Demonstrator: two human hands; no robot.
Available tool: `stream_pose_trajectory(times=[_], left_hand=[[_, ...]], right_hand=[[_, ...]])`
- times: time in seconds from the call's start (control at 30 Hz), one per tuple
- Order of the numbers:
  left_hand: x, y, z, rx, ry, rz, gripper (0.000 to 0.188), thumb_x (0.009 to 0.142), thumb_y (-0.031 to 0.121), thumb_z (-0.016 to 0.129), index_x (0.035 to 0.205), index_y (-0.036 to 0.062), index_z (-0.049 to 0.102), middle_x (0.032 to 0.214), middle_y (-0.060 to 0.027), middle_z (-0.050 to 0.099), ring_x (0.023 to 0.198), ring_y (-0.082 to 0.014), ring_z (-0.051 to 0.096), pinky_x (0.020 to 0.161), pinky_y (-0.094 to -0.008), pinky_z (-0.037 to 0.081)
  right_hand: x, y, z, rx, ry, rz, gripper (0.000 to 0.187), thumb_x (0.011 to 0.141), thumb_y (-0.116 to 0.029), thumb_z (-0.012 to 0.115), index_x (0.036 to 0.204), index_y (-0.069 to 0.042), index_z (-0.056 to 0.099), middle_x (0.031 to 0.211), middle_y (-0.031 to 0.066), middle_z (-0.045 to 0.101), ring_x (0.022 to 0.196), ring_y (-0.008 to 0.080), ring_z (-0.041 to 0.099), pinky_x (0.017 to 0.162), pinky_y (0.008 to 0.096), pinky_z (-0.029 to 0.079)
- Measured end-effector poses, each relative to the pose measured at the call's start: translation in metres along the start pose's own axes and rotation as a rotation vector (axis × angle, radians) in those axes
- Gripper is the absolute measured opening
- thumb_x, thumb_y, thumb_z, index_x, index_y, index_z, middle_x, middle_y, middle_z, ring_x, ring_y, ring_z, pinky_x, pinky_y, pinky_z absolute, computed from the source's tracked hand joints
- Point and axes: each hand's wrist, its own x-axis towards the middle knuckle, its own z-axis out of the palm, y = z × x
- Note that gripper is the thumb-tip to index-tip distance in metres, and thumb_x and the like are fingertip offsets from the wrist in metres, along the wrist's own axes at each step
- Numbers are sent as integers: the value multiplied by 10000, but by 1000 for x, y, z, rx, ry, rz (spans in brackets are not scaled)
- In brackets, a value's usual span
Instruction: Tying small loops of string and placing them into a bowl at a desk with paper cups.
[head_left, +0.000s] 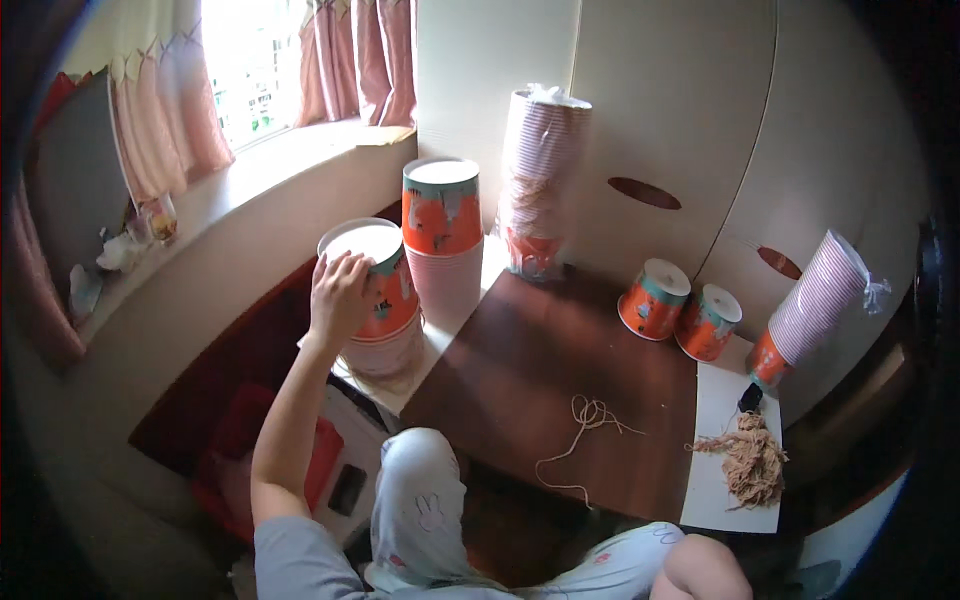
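My left hand [341, 290] reaches forward to the near stack at the left, its fingers bent over the upper edge of an upside-down orange and green paper bucket [390, 300]. The fingers curl against the bucket's rim and side; the thumb is hidden. Pale nested buckets [385, 352] sit beneath it. Right behind stands another such stack, topped by an orange bucket [440, 215]. My right hand is not in view. At the lower right edge shows a rounded piece of bare skin [706, 572]; I cannot tell which body part it is.
A loose string [590, 415] lies on the dark brown table [500, 400]. Bagged bucket stacks stand at the back [543, 170] and right [822, 300]. Two upturned buckets [655, 298] are near the far edge. Tangled twine [752, 465] covers part of a white board [705, 505].
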Motion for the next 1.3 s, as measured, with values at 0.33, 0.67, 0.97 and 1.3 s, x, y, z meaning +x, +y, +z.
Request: stream_pose_trajectory(times=[0.33,0.67,0.97,1.3], left_hand=[[94,77,28,-113,16,191,399,683,205,624,1005,2,503,1108,-144,462,1138,-287,387,969,-421,290],[133,250,106,-139,-420,552,302,663,300,610,803,33,595,898,-147,538,909,-293,512,792,-399,406],[106,402,194,-348,-411,618,310,661,198,539,944,76,568,989,-92,527,1021,-228,478,831,-368,402],[104,471,256,-383,-486,421,398,748,313,556,1062,74,493,1127,-81,496,1128,-231,415,897,-415,349]], right_hand=[[-31,-13,-33,-450,-84,43,439,806,-376,513,1130,-80,492,1056,149,541,937,215,517,858,371,364],[-46,-27,-51,-915,-185,70,414,803,-364,527,1104,-81,513,1062,153,540,933,235,515,847,399,368],[-68,-32,-78,-1353,-332,-43,392,800,-354,539,1082,-82,531,1067,156,539,931,254,514,837,424,371],[-97,-35,-90,-1836,-419,-251,367,797,-342,553,1056,-83,552,1073,160,538,927,275,512,827,451,375]])
